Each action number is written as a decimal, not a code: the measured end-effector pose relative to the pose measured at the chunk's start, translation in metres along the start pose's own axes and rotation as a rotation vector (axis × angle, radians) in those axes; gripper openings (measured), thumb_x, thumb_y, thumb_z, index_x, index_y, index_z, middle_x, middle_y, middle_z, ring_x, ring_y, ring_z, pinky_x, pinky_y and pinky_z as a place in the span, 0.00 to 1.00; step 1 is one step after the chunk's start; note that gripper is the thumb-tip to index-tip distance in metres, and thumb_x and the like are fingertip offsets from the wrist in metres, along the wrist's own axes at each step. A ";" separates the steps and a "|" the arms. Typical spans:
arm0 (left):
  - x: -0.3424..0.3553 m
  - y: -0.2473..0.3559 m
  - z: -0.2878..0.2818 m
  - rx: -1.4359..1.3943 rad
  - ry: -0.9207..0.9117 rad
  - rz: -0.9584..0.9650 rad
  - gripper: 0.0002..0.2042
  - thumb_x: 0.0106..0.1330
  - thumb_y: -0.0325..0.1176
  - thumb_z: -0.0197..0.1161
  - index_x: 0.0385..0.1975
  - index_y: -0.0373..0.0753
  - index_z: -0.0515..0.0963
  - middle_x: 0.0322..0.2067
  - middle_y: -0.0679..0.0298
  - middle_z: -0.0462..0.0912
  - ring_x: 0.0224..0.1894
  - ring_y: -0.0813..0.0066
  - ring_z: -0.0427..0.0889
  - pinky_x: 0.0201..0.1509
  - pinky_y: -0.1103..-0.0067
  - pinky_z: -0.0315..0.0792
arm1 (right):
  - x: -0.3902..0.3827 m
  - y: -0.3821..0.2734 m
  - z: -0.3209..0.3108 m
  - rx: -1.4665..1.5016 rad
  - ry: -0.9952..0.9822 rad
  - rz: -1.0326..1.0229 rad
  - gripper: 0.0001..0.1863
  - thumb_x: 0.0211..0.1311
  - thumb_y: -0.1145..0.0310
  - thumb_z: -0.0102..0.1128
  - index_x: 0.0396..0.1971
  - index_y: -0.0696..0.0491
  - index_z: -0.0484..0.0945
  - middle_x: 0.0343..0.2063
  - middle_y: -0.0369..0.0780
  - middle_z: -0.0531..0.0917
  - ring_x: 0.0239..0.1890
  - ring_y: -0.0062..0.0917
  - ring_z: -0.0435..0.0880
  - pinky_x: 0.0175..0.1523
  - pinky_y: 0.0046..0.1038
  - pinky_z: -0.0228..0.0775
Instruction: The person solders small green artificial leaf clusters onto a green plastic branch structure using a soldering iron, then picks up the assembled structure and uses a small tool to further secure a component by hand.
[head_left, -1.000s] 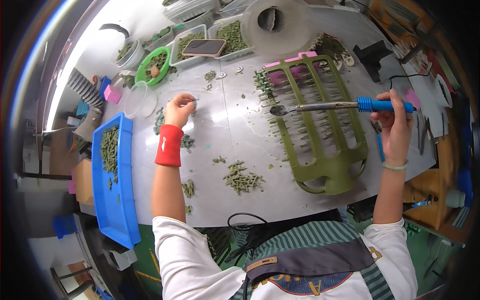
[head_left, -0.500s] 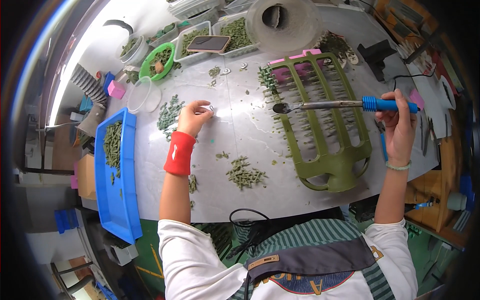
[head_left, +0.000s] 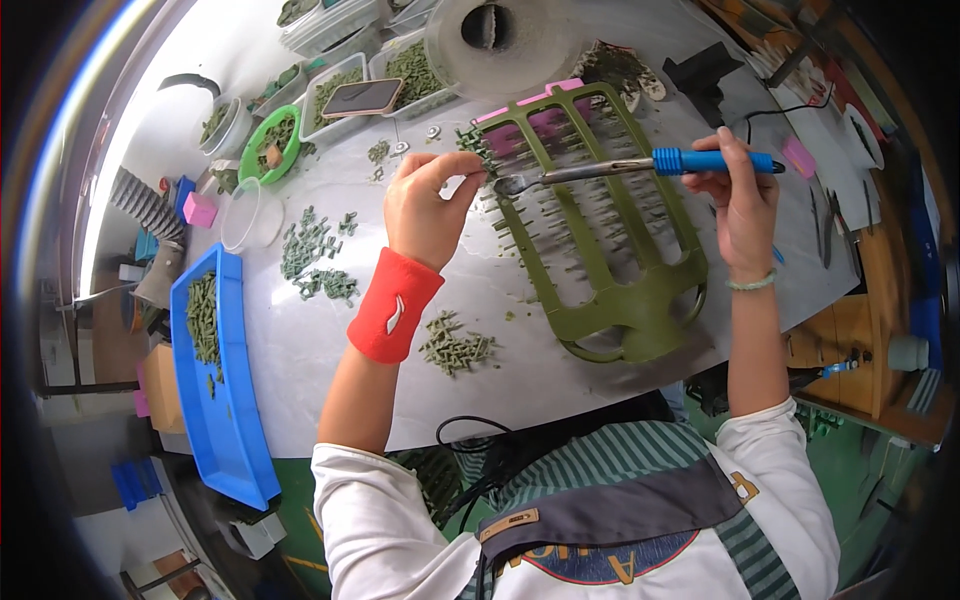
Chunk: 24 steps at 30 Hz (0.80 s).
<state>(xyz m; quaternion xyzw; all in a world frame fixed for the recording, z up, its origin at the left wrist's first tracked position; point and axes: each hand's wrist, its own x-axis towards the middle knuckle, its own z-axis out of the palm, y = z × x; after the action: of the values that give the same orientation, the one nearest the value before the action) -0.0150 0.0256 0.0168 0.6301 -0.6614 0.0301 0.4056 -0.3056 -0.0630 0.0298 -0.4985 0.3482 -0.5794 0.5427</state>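
In the head view, our left hand (head_left: pixel 428 212) brings thumb and fingertips together in a pinch at the left edge of the olive-green frame (head_left: pixel 630 322). We cannot tell whether a small piece sits between those fingertips. Our right hand (head_left: pixel 742 205) grips the blue-handled tool (head_left: pixel 715 163), with the forefinger laid along the handle. The tool's metal shaft reaches left from that grip across the upper part of the frame, and its dark tip (head_left: pixel 510 186) lies just beside the left pinch.

Just above the pinch, dark green pieces (head_left: pixel 470 138) cluster at the frame's corner; rows of short prongs show between its bars, to the right of the left hand. A pink block (head_left: pixel 535 115) shows at the frame's far end, below and left of the right grip in height. Nearer our body than the left hand lies a pile of green pieces (head_left: pixel 455 345), and left of that hand are bluish-green ones (head_left: pixel 305 250). Well to its left stands a blue tray (head_left: pixel 228 430).

We judge the step in hand to be close work at the frame's edge, with pinch and tip meeting there. The next move seems to call for a steady tip and fingers clear of the metal.
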 end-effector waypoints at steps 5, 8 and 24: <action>0.000 -0.008 0.015 0.092 -0.025 0.019 0.07 0.50 0.28 0.69 0.29 0.44 0.83 0.28 0.68 0.83 0.36 0.71 0.78 0.41 0.76 0.72 | 0.002 0.013 0.002 0.057 0.012 0.013 0.13 0.62 0.61 0.58 0.30 0.58 0.79 0.27 0.40 0.83 0.22 0.22 0.83 0.29 0.21 0.78; 0.003 -0.009 0.019 0.119 -0.017 0.035 0.05 0.50 0.32 0.69 0.27 0.48 0.82 0.23 0.69 0.79 0.33 0.71 0.76 0.40 0.73 0.68 | 0.004 0.017 0.002 0.069 0.000 0.005 0.13 0.62 0.61 0.57 0.30 0.58 0.79 0.27 0.40 0.83 0.22 0.22 0.83 0.29 0.21 0.78; -0.002 -0.072 -0.019 -0.241 0.074 -0.309 0.06 0.55 0.30 0.65 0.32 0.42 0.81 0.29 0.62 0.83 0.34 0.69 0.80 0.30 0.74 0.74 | -0.003 -0.013 -0.009 0.016 -0.014 0.047 0.14 0.60 0.61 0.58 0.28 0.58 0.79 0.27 0.40 0.82 0.20 0.20 0.81 0.28 0.20 0.76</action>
<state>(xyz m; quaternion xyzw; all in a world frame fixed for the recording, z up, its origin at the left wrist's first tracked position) 0.0565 0.0231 -0.0058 0.6697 -0.5403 -0.0888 0.5017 -0.3184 -0.0595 0.0392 -0.4898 0.3515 -0.5659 0.5624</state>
